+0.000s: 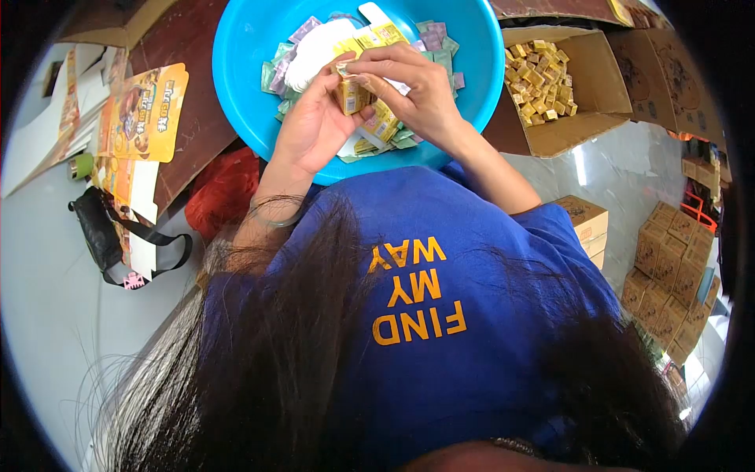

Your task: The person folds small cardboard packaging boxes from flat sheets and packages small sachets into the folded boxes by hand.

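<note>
Over a large blue basin (pixel 236 86), my left hand (pixel 318 118) holds a small yellow box (pixel 351 96) upright, fingers and thumb around its side. My right hand (pixel 413 82) is at the top of the same box, its thumb and fingers pinched at the upper edge. Inside the basin lie green and purple packets (pixel 443 57), a white stack (pixel 311 59) and flat yellow cartons (pixel 381 119). The hands partly cover the box and the basin's contents.
At the right, an open cardboard box (pixel 578 86) holds many small yellow boxes (pixel 543 79). Printed yellow card (pixel 149 110) and a black bag (pixel 98 232) lie at the left. Brown cartons (pixel 668 275) are stacked on the floor at far right.
</note>
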Motion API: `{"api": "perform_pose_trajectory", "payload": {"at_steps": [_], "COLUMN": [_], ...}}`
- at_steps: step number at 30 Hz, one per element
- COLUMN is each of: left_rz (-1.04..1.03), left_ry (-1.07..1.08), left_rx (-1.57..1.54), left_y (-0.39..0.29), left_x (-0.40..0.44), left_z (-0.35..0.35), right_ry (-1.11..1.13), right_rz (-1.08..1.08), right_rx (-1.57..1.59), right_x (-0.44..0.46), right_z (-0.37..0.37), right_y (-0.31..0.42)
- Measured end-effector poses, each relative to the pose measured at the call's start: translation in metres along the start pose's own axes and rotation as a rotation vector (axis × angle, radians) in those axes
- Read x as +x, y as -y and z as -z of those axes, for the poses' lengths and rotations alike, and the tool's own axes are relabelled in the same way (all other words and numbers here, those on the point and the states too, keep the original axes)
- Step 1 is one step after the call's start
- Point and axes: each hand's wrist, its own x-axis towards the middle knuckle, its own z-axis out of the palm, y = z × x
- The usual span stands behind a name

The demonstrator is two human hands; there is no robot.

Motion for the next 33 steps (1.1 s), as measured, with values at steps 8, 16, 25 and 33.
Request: {"api": "perform_pose_trajectory", "payload": {"at_steps": [8, 16, 25, 33], "left_rz": [0.009, -0.072, 0.000, 0.031], "left_ry": [0.026, 0.088, 0.113, 0.174], "left_rx": [-0.012, 0.217, 0.109, 0.175], "left_y": [-0.004, -0.009, -0.008, -0.008], "left_x": [-0.001, -0.005, -0.009, -0.014], "left_z": [-0.001, -0.005, 0.002, -0.001], "right_ry": [0.017, 0.019, 0.059, 0.094], "right_rz": [-0.033, -0.132, 0.197, 0.021], "right_rx": [0.029, 0.149, -0.154, 0.165], "right_x": [-0.006, 0.000, -0.005, -0.013], "right_z": [0.006, 0.013, 0.012, 0.005], "right_y": [-0.004, 0.006, 0.002, 0.009]}}
